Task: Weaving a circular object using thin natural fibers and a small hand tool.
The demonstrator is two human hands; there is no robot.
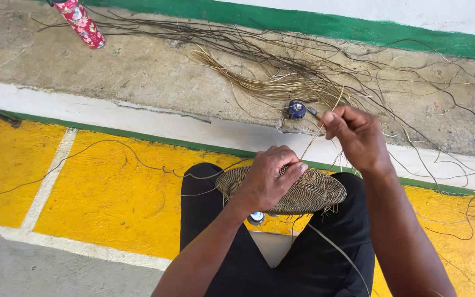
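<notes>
Woven disc [303, 192], a flat round piece of basketry in tan fibre, is balanced across the knees of a seated person in black trousers [303, 258], above a yellow-painted floor [111, 192]. Its far rim lies near a white and green painted kerb edge [138, 124], beyond which a rough concrete ledge [111, 71] rises to a green-banded wall [358, 27]. Open floor is seen to the left of the knees, crossed only by one loose dark strand. Loose ends stick out along the disc's near rim, and its surface shows tight concentric rows.

The left hand [268, 179] is pressed down on the disc, fingers curled over its upper edge and closed on it. The right hand [355, 135] is raised just beyond the disc, thumb and fingers pinched together on a thin pale strand [315, 137] that runs down to the weave.

On the ledge a bundle of straw-coloured fibres [270, 82] is fanned out among tangled dark stems, with a small blue round object [295, 109] just beside it. A red flowered cylinder [83, 25] lies at the upper left.
</notes>
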